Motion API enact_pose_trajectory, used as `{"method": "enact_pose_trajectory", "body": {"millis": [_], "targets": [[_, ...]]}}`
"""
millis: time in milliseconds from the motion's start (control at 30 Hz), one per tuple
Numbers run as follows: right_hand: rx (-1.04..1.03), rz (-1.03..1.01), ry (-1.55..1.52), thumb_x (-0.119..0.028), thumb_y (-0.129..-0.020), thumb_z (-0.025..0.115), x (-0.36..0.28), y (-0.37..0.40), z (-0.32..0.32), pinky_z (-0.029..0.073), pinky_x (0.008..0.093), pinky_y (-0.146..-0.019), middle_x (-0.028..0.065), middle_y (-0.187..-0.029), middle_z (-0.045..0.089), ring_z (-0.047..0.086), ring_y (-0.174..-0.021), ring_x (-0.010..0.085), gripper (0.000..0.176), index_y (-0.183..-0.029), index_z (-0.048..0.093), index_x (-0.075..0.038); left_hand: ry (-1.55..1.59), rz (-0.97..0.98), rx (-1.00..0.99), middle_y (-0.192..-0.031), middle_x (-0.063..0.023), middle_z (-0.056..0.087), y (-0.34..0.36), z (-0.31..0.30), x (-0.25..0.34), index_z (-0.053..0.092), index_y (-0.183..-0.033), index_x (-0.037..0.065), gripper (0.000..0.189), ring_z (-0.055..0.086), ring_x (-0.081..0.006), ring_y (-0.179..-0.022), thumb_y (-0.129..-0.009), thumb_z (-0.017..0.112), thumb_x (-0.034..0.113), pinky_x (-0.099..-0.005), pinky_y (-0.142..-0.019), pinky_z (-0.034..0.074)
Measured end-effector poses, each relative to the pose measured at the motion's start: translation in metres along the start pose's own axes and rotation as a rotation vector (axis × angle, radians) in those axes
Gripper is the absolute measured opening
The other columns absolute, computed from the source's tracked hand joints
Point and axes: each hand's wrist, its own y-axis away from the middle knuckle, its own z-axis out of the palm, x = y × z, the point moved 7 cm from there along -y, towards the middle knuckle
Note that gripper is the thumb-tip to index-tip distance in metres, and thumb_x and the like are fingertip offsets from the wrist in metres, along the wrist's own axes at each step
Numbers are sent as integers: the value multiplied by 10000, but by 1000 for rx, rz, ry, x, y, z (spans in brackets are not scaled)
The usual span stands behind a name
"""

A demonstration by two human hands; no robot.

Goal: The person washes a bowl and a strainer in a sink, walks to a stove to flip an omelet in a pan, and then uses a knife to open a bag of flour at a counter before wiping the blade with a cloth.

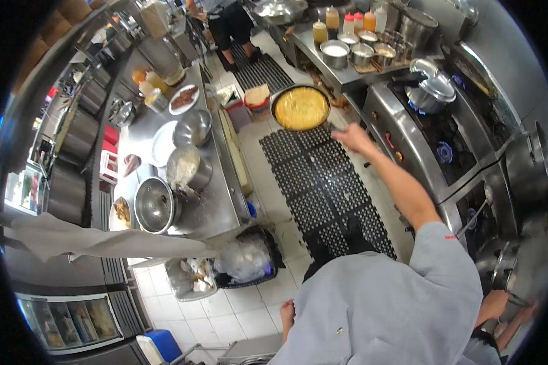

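My right hand (pixel 354 140) is stretched forward, closed around the handle of a round frying pan (pixel 329 109). A yellow omelette (pixel 301 108) covers nearly the whole inside of the pan, which is held out over the floor between the counters. Low by my side, my left hand (pixel 287 314) hangs with its fingers curled, and nothing shows in it. Nearest to it are a clear bin (pixel 175 278) with scraps and a black bin lined with a plastic bag (pixel 245 258).
On the left, a steel table (pixel 210 214) bears bowls and plates. At right, a stove (pixel 396 118) has lit burners and a covered pot (pixel 429 94). A black mat (pixel 323 188) lies underfoot. One person (pixel 228 24) stands ahead; another's hands (pixel 493 304) work at lower right.
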Motion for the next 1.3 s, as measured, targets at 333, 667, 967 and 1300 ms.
{"method": "enact_pose_trajectory", "body": {"millis": [333, 667, 967, 1300], "targets": [[-29, 569, -48, -250, -640, 705, 232, 146, 122, 517, 361, -636, 129, -707, 660, 646, -616, 260, 459, -1025, 659, -5, -178, -128, -94, -763, -3, 604, 7, 2, 67, 656, -949, 90, 171, 573, -124, -606, -848, 606, 219, -254, -495, 453], [623, 625, -38, -235, -700, 684, 349, 234, -87, 470, 400, -649, 169, -725, 638, 629, -676, 290, 332, -953, 665, -21, -263, 49, -360, -758, -58, 637, -65, 46, 144, 647, -913, 58, 176, 618, -152, -660, -799, 668, 191, -270, -515, 462], [906, 809, -320, -209, -706, 663, 476, 162, -198, 441, 345, -466, 103, -574, 591, 565, -466, 204, 275, -890, 657, -5, -318, 57, -291, -657, -18, 588, -59, 129, 249, 588, -839, 62, 166, 550, -112, -562, -804, 697, 182, -238, -462, 422], [1055, 819, -479, -174, -749, 662, 517, 122, -202, 442, 314, -407, 124, -650, 613, 567, -459, 174, 569, -1245, 489, 46, -519, 263, -332, -742, -33, 627, -63, 181, 310, 620, -858, 37, 163, 565, -106, -647, -846, 656, 196, -252, -558, 447]]}}
